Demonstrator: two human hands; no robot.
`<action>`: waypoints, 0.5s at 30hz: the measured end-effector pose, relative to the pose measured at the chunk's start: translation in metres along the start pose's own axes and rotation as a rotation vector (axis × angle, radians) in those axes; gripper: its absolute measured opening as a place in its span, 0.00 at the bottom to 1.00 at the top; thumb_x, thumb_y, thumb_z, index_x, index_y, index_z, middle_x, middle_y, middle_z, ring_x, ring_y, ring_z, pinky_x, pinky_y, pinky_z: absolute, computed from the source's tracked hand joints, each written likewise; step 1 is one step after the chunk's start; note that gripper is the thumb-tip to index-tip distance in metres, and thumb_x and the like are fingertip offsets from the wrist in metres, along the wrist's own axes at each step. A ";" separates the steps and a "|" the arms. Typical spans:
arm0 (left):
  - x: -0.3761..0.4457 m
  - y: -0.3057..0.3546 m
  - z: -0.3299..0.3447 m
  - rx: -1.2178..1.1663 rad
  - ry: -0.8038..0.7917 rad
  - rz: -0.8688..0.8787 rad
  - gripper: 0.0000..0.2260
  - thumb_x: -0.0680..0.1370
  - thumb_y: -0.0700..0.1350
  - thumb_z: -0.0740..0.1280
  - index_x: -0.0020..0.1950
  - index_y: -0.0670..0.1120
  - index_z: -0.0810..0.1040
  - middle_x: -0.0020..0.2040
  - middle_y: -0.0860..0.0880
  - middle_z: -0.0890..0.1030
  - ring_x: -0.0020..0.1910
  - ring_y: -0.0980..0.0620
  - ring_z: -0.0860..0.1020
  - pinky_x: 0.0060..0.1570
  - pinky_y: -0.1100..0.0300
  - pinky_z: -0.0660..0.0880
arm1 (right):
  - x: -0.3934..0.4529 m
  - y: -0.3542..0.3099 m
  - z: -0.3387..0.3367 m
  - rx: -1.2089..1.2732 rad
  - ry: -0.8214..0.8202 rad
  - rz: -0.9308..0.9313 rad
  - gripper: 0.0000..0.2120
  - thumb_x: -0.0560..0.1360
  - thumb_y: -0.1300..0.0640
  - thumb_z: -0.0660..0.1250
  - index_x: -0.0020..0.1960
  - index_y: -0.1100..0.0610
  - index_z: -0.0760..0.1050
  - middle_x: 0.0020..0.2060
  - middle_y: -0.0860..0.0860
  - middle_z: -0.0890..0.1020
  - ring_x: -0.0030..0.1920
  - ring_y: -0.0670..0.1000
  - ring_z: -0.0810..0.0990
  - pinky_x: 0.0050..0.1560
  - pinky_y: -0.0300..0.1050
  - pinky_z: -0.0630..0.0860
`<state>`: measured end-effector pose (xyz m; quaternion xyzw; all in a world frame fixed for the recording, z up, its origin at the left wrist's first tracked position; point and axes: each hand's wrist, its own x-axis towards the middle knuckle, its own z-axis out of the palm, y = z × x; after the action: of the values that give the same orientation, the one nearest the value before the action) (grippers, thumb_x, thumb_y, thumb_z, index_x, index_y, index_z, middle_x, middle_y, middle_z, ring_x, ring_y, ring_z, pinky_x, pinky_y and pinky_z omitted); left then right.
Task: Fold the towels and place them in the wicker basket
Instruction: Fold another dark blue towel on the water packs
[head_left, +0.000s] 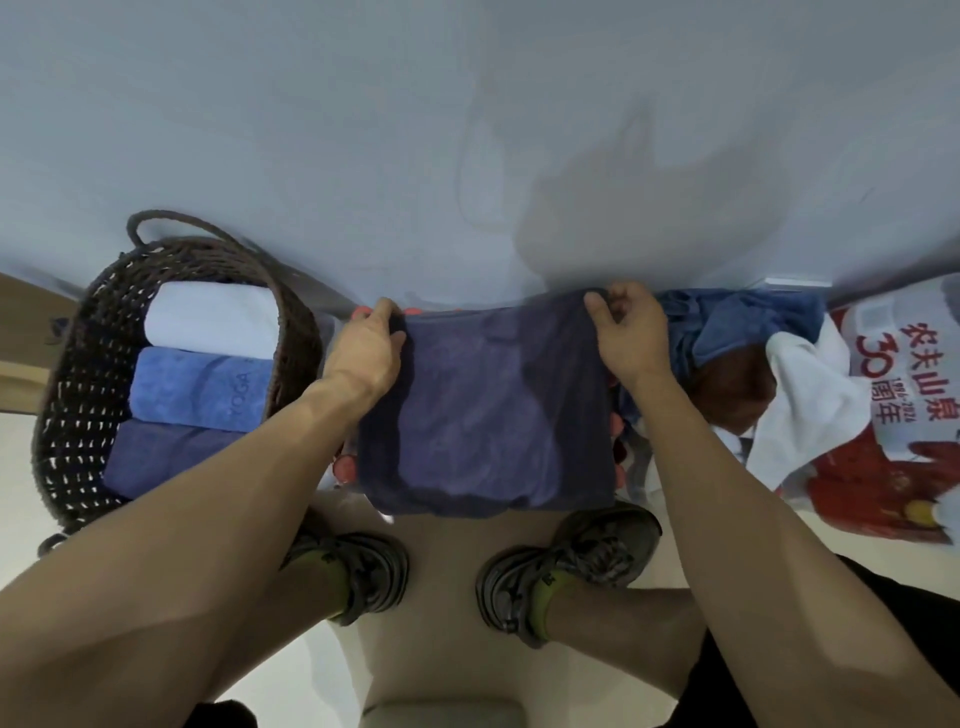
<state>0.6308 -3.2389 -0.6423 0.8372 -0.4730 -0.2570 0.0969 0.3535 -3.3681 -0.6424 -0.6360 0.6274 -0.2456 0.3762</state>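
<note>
Navy towel lies flat, partly folded, on a support almost fully hidden under it; only red-orange knobs peek out along its left and right edges, so what it rests on can't be made out. Left hand clenched on the towel's far left corner, fingertips tucked under cloth and out of sight. Right hand pinches the far right corner, thumb on top, other fingers curled behind the fabric. Basket sits just left of the towel, near side covered by the left forearm; inside, three folded towels in a row: white farthest, light blue with "YOGA" lettering in the middle, dark blue nearest, partly hidden by the arm. Right of the navy towel, a loose heap: blue towel, white towel, something brown between, unclear what. Red-white printed bag cut off at the right edge. Two shoes below the towel.
</note>
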 end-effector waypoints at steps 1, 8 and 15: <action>0.002 -0.001 0.000 0.002 0.021 -0.004 0.08 0.80 0.44 0.62 0.59 0.45 0.71 0.56 0.38 0.77 0.53 0.35 0.76 0.50 0.51 0.69 | 0.001 0.000 0.002 -0.052 -0.008 0.008 0.08 0.78 0.53 0.69 0.42 0.52 0.73 0.37 0.47 0.78 0.36 0.41 0.75 0.42 0.35 0.74; 0.010 -0.008 -0.004 -0.117 0.084 -0.122 0.05 0.79 0.46 0.65 0.50 0.45 0.76 0.42 0.43 0.81 0.45 0.39 0.79 0.43 0.56 0.72 | 0.010 -0.001 0.014 -0.469 -0.204 -0.015 0.15 0.81 0.52 0.61 0.60 0.62 0.75 0.57 0.64 0.77 0.56 0.63 0.76 0.51 0.51 0.73; 0.000 -0.012 -0.005 -0.096 0.196 -0.073 0.07 0.80 0.46 0.65 0.50 0.43 0.76 0.54 0.41 0.72 0.55 0.40 0.71 0.57 0.50 0.71 | 0.001 0.006 0.008 -0.431 -0.205 -0.127 0.11 0.79 0.55 0.66 0.55 0.63 0.76 0.56 0.61 0.73 0.51 0.62 0.76 0.51 0.51 0.74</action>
<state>0.6418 -3.2328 -0.6430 0.8695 -0.4174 -0.1994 0.1731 0.3563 -3.3678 -0.6516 -0.7613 0.5826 -0.0635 0.2774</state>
